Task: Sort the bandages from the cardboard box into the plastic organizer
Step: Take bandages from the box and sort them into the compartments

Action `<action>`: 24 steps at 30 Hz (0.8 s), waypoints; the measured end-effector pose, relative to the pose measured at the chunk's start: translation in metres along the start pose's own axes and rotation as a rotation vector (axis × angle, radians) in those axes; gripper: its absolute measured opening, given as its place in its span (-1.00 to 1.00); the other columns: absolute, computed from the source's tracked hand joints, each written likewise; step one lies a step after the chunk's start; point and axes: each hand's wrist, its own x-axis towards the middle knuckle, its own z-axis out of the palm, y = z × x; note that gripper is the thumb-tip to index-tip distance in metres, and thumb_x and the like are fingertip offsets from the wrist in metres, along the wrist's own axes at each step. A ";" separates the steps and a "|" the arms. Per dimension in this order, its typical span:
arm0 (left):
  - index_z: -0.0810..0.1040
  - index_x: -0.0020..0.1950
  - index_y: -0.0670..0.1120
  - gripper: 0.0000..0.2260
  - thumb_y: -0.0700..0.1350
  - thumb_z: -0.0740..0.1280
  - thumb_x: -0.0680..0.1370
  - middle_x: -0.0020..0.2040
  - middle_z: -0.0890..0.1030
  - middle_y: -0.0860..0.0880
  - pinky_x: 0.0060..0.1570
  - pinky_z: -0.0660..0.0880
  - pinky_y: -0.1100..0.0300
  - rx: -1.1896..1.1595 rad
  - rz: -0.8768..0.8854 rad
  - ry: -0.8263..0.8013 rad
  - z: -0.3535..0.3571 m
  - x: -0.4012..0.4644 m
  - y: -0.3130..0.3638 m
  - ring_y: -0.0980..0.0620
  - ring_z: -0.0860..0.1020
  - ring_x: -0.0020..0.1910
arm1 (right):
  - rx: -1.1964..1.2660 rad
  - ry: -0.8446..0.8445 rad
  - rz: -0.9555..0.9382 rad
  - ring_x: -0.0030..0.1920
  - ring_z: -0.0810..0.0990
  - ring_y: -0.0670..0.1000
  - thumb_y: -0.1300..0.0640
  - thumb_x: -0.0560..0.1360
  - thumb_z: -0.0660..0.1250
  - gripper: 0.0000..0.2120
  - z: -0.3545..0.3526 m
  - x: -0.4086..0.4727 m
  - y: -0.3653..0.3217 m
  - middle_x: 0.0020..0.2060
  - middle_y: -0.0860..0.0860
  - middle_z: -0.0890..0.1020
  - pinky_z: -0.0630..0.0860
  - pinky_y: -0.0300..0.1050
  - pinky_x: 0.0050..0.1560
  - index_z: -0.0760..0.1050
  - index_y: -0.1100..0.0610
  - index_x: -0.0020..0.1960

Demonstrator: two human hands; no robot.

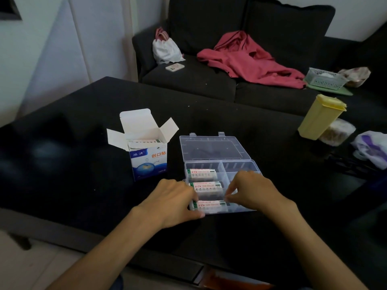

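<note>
A stack of bandages (208, 206) is being seated in the nearest left compartment of the plastic organizer (240, 164); its left end is gripped by the curled fingers of the left hand (174, 200), its right end pinched by the right hand (249, 190); two more stacks are lodged in the compartments behind it; further bandages are seen in the opened cardboard box (147, 158), just left on the dark surface (73, 164). If the stack is pressed unevenly, it could be jammed on a divider or fanned apart; the light organizer could be shoved aside.
</note>
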 end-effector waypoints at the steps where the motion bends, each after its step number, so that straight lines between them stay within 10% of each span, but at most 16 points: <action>1: 0.55 0.21 0.08 -0.57 0.30 0.21 0.50 0.08 0.60 0.05 -0.13 0.40 0.19 0.004 -0.006 0.001 0.000 0.001 0.000 0.09 0.55 -0.02 | -0.015 -0.019 0.040 0.02 0.56 -0.01 -0.07 0.42 0.41 -0.76 0.001 0.001 -0.002 0.04 -0.04 0.59 0.52 -0.06 0.05 0.63 0.01 0.01; 24: 0.53 0.21 0.07 -0.57 0.29 0.26 0.48 0.05 0.61 0.06 -0.06 0.39 0.20 -0.038 -0.074 0.078 -0.003 0.005 0.000 0.12 0.54 -0.04 | 0.147 0.029 -0.010 -0.24 0.44 -0.16 -0.04 0.44 0.41 -0.88 0.004 0.005 0.005 -0.19 -0.14 0.48 0.44 -0.18 -0.14 0.64 -0.12 -0.03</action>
